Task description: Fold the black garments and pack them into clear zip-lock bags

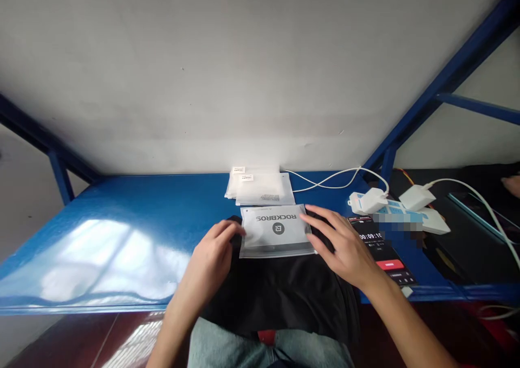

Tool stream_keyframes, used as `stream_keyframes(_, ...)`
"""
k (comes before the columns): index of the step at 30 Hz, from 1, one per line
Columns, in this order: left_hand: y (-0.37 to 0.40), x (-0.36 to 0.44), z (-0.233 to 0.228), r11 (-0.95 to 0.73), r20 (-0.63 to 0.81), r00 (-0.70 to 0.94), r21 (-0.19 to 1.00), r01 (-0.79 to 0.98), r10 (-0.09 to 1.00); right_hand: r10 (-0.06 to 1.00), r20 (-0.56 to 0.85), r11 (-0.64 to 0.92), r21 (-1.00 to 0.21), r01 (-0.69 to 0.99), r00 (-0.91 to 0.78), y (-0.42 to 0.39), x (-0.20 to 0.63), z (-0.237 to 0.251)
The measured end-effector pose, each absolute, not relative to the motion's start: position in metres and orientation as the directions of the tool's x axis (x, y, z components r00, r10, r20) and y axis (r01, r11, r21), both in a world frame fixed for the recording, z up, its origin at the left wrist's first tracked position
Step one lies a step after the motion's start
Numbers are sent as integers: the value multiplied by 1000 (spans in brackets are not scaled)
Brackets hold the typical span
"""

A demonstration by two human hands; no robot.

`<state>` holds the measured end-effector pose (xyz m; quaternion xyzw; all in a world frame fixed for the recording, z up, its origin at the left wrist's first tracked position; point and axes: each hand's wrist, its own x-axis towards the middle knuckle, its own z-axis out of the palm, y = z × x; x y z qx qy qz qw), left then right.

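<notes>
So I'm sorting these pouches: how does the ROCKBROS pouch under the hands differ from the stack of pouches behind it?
The ROCKBROS pouch lies singly on black fabric, while the stack of pouches sits directly on the blue table. The ROCKBROS pouch shows a large printed logo; the stack shows only small labels. The left hand and right hand touch the ROCKBROS pouch; nothing touches the stack. Both are flat, pale and translucent.

power strip (396,216) label blurred, phone (384,251) partly hidden
</notes>
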<state>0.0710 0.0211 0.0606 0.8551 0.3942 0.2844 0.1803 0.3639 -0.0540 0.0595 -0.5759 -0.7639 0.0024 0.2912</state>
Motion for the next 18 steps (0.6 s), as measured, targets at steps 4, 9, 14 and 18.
stream_keyframes(4,21,132,54,-632,383,515,314,708,767,936,327,259,-381,888,-132,-22,327,38)
stream_keyframes(9,17,163,17,-600,283,548,139,788,787,962,232,212,-297,931,-144,-11,317,1)
stream_keyframes(14,17,157,13,-584,248,542,140,800,803,972,182,201,-299,933,-151,-13,323,-5)
stream_keyframes(18,19,160,14,-576,222,540,154,803,812,975,167,196,-328,924,-147,-11,322,-4)
